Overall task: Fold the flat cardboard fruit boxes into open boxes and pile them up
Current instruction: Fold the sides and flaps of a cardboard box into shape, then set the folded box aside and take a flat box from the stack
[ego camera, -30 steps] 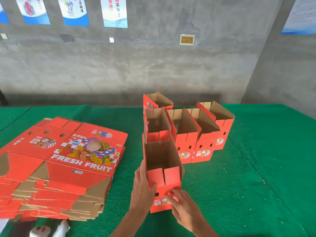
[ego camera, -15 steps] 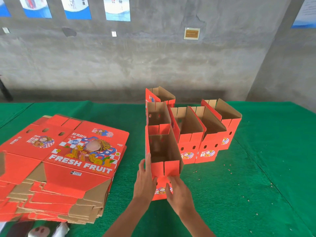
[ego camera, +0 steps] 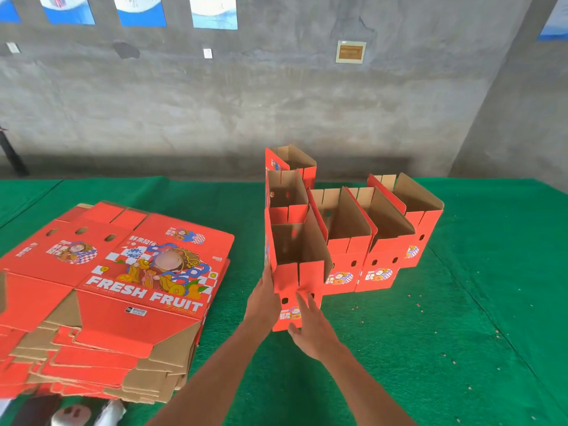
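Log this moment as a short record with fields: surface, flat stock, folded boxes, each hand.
surface: green cloth table
flat stock: stack of flat boxes on the left, printed FRESH FRUIT
folded boxes: six open boxes; three in a column, three in a row to its right
nearest box: upright, open top, front of the column
left hand: fingers straight, flat against the nearest box's left side
right hand: fingers extended, touching its front panel
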A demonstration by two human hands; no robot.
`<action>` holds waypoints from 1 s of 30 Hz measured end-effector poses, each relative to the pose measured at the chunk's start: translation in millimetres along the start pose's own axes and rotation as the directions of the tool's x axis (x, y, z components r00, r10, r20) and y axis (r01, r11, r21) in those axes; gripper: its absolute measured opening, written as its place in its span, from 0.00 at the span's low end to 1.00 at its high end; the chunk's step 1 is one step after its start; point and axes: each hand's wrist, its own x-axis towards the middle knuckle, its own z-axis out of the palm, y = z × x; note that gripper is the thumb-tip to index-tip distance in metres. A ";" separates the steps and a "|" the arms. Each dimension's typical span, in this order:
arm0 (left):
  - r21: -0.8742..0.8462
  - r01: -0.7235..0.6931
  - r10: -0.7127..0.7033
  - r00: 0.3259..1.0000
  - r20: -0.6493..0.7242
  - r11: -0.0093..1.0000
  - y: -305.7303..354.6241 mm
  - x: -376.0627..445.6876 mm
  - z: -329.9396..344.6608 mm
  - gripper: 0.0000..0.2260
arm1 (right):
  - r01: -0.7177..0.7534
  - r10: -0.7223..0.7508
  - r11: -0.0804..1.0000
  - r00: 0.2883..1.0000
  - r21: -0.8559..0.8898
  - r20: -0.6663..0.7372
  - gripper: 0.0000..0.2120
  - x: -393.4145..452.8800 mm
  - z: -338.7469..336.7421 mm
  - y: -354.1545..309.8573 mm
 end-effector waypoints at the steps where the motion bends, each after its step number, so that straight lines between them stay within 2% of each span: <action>1: 0.055 -0.007 0.006 1.000 0.014 0.998 1.9 4.0 -3.2 0.32 | 0.005 -0.005 1.000 1.000 0.019 0.012 0.37 3.2 -0.3 0.2; 4: 0.186 -0.035 0.033 0.999 0.016 0.982 1.7 10.2 -19.4 0.27 | 0.006 -0.009 0.998 0.999 0.056 0.042 0.38 16.2 -0.1 0.6; 7: 0.429 -0.103 0.123 0.992 -0.020 0.898 -13.6 10.5 -44.3 0.26 | -0.001 -0.006 0.995 0.998 0.104 0.069 0.39 30.2 -2.5 -3.9; 11: 0.571 -0.011 0.052 0.997 -0.056 0.821 -53.9 -2.8 -86.5 0.31 | 0.014 -0.027 0.990 0.995 0.139 0.092 0.39 42.7 -7.8 -13.1; 15: 0.589 0.120 -0.026 0.986 -0.166 0.799 -108.4 -28.3 -138.3 0.32 | 0.027 -0.039 0.994 0.993 0.110 0.114 0.38 46.0 -9.5 -23.3; 17: 0.558 0.189 -0.060 0.969 -0.241 0.808 -135.7 -41.7 -166.8 0.32 | 0.024 -0.038 0.988 0.995 0.156 0.091 0.38 43.1 -7.9 -32.8; 19: 0.548 0.278 -0.110 0.941 -0.319 0.789 -159.6 -54.0 -194.6 0.32 | -0.027 0.018 0.983 0.998 0.181 0.052 0.38 38.5 -4.8 -46.0; 21: 0.530 0.362 -0.159 0.907 -0.389 0.767 -179.6 -66.2 -219.8 0.34 | -0.068 0.062 0.986 0.997 0.155 0.043 0.35 33.4 2.3 -61.3; 23: 0.493 0.411 -0.191 0.879 -0.436 0.767 -193.5 -77.2 -239.2 0.34 | -0.048 0.037 0.985 0.997 0.164 0.069 0.27 29.5 12.0 -79.0; 26: 0.452 0.406 -0.196 0.876 -0.441 0.794 -204.5 -89.1 -253.8 0.32 | -0.008 -0.041 0.947 0.989 0.322 0.144 0.24 20.5 25.7 -114.1; 28: 0.417 0.385 -0.196 0.883 -0.427 0.823 -207.8 -93.6 -256.8 0.30 | -0.013 -0.081 0.882 0.981 0.471 0.179 0.22 13.9 34.3 -137.9; 30: 0.383 0.388 -0.209 0.878 -0.431 0.838 -209.2 -96.6 -259.2 0.27 | -0.021 -0.103 0.838 0.975 0.546 0.197 0.20 7.0 40.5 -159.5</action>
